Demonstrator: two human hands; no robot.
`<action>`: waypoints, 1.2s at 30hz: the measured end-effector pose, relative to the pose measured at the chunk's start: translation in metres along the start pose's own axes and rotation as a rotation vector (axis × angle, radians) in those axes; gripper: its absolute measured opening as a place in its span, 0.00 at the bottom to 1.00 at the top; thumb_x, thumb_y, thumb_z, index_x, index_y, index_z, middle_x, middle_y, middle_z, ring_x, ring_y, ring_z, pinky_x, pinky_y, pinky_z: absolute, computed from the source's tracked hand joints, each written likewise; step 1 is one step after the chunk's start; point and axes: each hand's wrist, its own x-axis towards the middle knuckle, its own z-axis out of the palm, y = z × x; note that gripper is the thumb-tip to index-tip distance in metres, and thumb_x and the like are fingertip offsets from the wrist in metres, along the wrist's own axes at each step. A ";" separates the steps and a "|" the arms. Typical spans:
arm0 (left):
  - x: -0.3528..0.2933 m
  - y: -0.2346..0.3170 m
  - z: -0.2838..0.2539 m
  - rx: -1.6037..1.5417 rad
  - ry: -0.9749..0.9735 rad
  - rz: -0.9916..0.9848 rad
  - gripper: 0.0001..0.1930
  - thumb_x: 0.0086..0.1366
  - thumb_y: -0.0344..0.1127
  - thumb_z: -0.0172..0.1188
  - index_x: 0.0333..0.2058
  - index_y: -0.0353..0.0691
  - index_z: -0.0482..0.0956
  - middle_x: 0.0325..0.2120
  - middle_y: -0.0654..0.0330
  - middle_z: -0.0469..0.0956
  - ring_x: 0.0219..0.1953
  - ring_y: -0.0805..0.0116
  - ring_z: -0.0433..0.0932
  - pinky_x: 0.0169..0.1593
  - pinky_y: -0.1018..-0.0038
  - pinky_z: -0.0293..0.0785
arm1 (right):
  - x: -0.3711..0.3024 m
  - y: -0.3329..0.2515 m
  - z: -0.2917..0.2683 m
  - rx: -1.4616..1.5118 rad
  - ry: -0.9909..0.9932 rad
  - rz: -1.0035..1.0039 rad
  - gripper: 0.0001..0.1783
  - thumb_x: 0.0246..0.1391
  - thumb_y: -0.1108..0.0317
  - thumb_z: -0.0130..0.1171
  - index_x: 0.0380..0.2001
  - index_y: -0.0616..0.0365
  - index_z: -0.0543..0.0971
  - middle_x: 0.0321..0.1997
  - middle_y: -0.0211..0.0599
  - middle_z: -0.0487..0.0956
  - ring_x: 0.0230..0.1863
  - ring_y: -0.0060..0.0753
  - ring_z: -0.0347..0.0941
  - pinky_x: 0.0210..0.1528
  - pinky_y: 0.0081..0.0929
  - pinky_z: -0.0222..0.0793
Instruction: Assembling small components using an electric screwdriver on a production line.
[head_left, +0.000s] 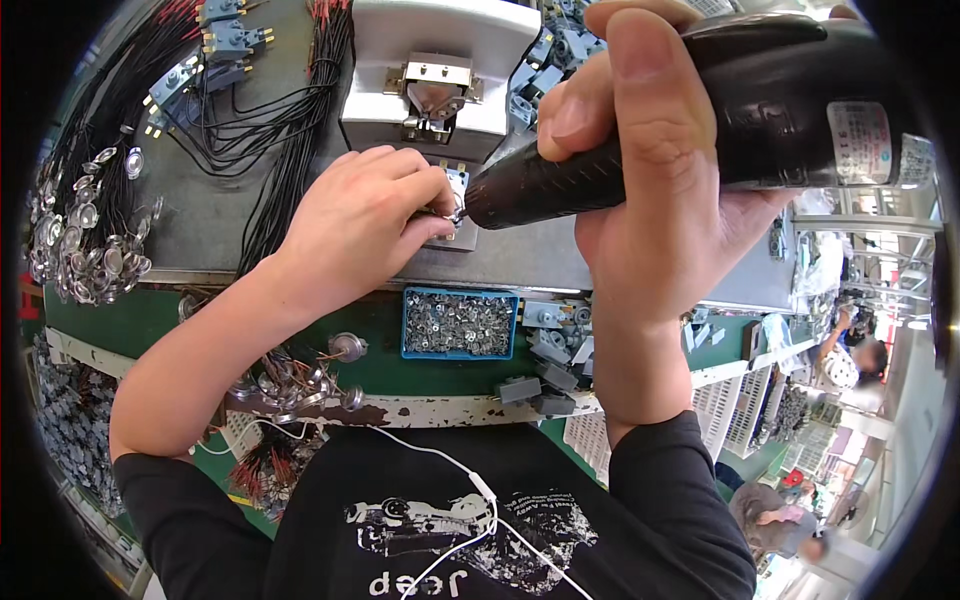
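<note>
Seemingly mid-fastening: R hand [655, 150] clamped round black driver [560, 185], upper right, tip at small part [457, 178], upper ctr; L hand [375, 205] fingers there too, can't tell if pinching. Grey units [230, 40] upper left look wired, approx.

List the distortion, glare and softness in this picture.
Head view: the worn pale ledge bows upward toward both sides; head view: glare washes out parts of the far-right background; head view: the black power tool in the right hand carries soft highlights; head view: the lower-right co-worker looks soft, lacking fine detail.
</note>
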 end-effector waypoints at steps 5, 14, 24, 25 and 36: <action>-0.001 -0.003 -0.001 -0.049 -0.029 0.007 0.07 0.61 0.37 0.70 0.32 0.44 0.82 0.32 0.64 0.78 0.39 0.60 0.77 0.45 0.64 0.72 | 0.003 0.003 -0.010 -0.013 -0.022 0.006 0.20 0.60 0.80 0.65 0.53 0.65 0.70 0.33 0.41 0.81 0.28 0.26 0.79 0.31 0.24 0.77; 0.001 0.001 -0.001 -0.026 -0.026 -0.047 0.12 0.60 0.37 0.71 0.38 0.43 0.77 0.32 0.64 0.79 0.40 0.60 0.79 0.46 0.62 0.73 | 0.001 0.005 -0.016 -0.033 -0.067 0.020 0.18 0.62 0.78 0.64 0.52 0.64 0.71 0.31 0.40 0.81 0.25 0.26 0.79 0.30 0.25 0.77; 0.001 0.004 -0.002 -0.017 -0.028 -0.072 0.15 0.60 0.37 0.70 0.42 0.44 0.75 0.33 0.64 0.79 0.40 0.60 0.79 0.46 0.62 0.73 | 0.003 0.007 -0.028 -0.052 -0.122 0.032 0.15 0.65 0.76 0.63 0.52 0.63 0.73 0.29 0.40 0.81 0.23 0.26 0.78 0.29 0.26 0.76; 0.002 0.004 -0.003 -0.016 -0.026 -0.072 0.15 0.60 0.37 0.70 0.42 0.44 0.75 0.33 0.64 0.79 0.40 0.60 0.79 0.46 0.62 0.73 | 0.003 0.005 -0.026 -0.051 -0.124 0.031 0.15 0.65 0.76 0.63 0.52 0.63 0.73 0.29 0.40 0.81 0.23 0.26 0.78 0.29 0.26 0.76; 0.000 0.005 -0.003 -0.042 -0.067 -0.104 0.20 0.59 0.37 0.72 0.48 0.44 0.75 0.34 0.62 0.78 0.41 0.57 0.78 0.47 0.61 0.73 | -0.007 -0.011 -0.006 -0.102 0.075 0.142 0.23 0.66 0.76 0.61 0.60 0.61 0.64 0.29 0.39 0.80 0.23 0.27 0.78 0.29 0.27 0.78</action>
